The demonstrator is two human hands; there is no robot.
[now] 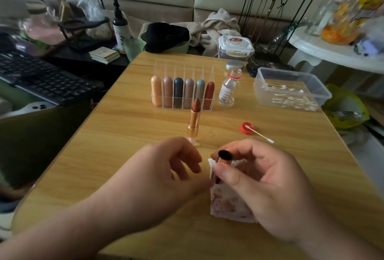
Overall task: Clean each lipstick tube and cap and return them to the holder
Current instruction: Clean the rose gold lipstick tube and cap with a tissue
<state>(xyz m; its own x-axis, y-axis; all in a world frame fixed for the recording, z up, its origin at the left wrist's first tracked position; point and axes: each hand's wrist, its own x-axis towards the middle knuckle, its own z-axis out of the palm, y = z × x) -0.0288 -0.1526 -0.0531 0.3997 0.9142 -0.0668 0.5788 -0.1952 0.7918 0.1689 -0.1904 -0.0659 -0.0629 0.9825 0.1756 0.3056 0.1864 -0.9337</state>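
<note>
An uncapped lipstick point(194, 121) with a gold tube and brown-red bullet stands upright on the wooden table point(124, 135), just in front of the clear holder point(182, 105). The holder contains several capped lipsticks. My right hand point(259, 183) grips the lipstick cap point(223, 159), open end up, together with a stained white wipe point(230, 205). My left hand point(166, 168) hovers beside it with loosely curled fingers, holding nothing, its fingertips near the wipe's edge.
A red bottle cap point(247, 128) with a cotton swab point(262, 135) lies right of the lipstick. An open small bottle point(229, 87) and a clear box of swabs point(291, 89) stand behind. A keyboard point(41, 79) lies off the table's left.
</note>
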